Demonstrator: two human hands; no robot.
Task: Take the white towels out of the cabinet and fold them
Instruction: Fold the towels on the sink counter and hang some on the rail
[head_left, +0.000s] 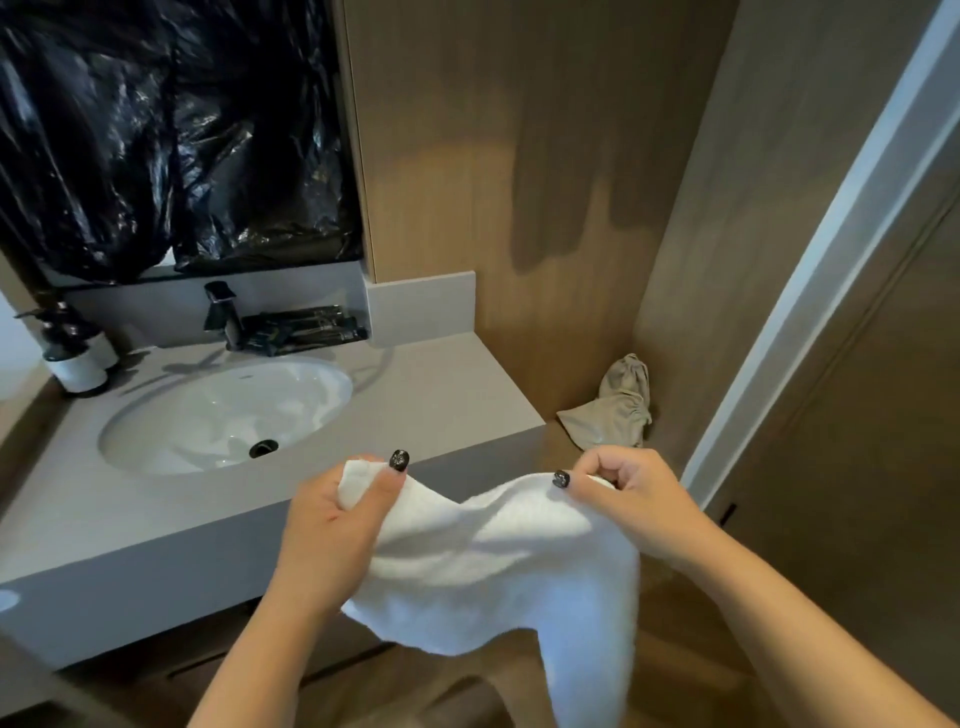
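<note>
A white towel (493, 566) hangs in the air in front of the vanity, stretched between both hands. My left hand (332, 525) pinches its left top corner between thumb and fingers. My right hand (628, 493) pinches the right top corner. The cloth sags in the middle, and its right part droops down out of the frame. The cabinet under the counter (291, 665) shows only as a dark wooden front below the towel; I cannot tell whether it stands open.
A grey counter (431, 395) holds a white oval sink (223, 410), a black tap (223, 312), a pump bottle (78, 358) and dark sachets (306, 327). Black plastic (166, 130) covers the mirror. A beige cloth bag (618, 405) lies on a lower ledge by the wooden wall.
</note>
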